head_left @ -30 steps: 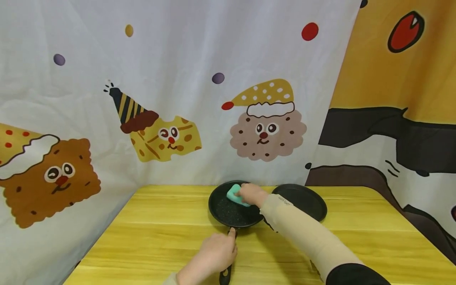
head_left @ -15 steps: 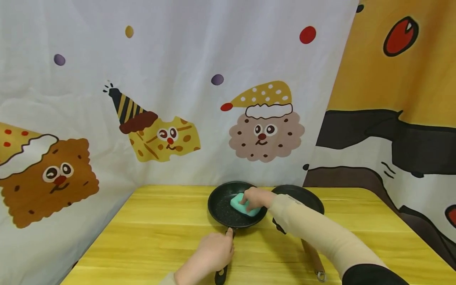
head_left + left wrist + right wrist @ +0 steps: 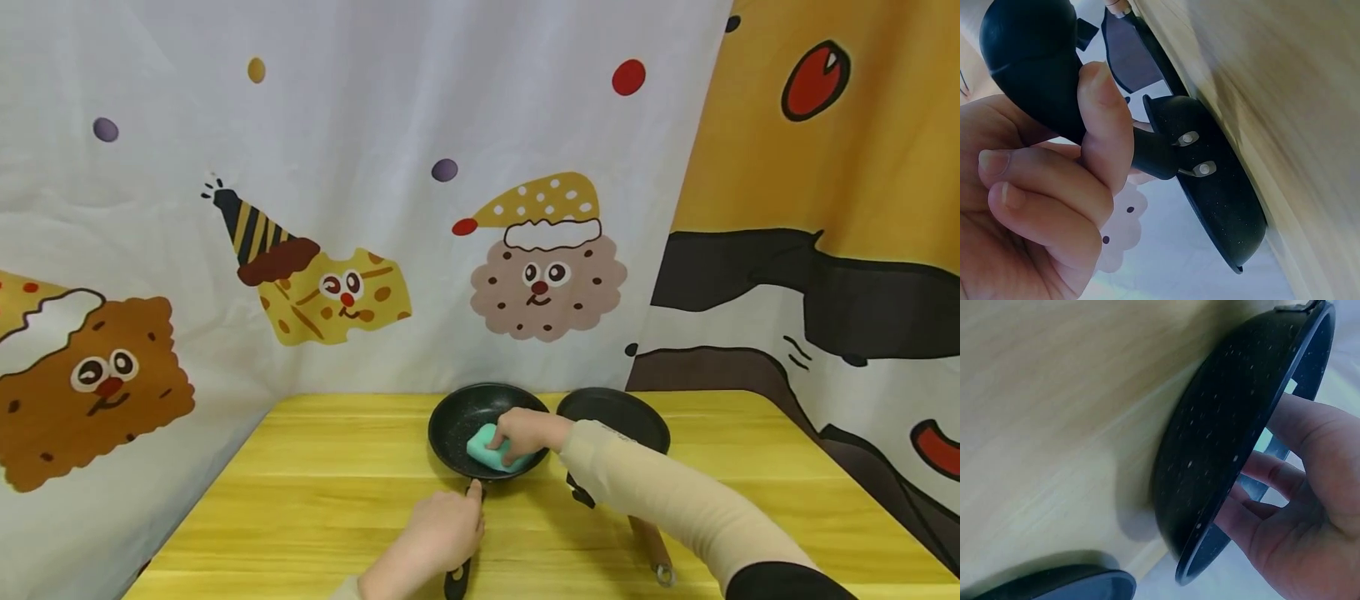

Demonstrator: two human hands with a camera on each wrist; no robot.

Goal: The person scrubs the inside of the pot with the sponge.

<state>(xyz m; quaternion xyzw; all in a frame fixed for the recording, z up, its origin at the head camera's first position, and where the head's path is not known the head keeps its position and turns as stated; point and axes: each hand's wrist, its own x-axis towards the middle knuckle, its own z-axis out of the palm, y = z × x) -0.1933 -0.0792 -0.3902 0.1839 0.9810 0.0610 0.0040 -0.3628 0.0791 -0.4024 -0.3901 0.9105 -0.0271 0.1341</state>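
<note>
A black speckled frying pan (image 3: 456,414) sits on the table, its handle (image 3: 457,577) pointing towards me. My left hand (image 3: 444,527) grips that handle, thumb lying along it near the pan; in the left wrist view the fingers (image 3: 1047,181) curl round the handle. Inside the pan, my right hand (image 3: 527,432) holds a teal sponge (image 3: 482,448) against the near part of the bottom. From the right wrist, the pan's outer wall (image 3: 1216,419) hides the fingertips and most of the sponge.
A second, shallower black pan (image 3: 611,408) lies to the right, partly behind the right sleeve (image 3: 660,483). Its brown handle (image 3: 649,542) points towards me and ends in a metal ring. A patterned cloth (image 3: 360,150) hangs behind the yellow wooden table (image 3: 330,492).
My right hand has wiped the sponge from the far part of the frying pan, rightward and then to the near side. The left hand keeps its grip. The head view has turned slightly right.
</note>
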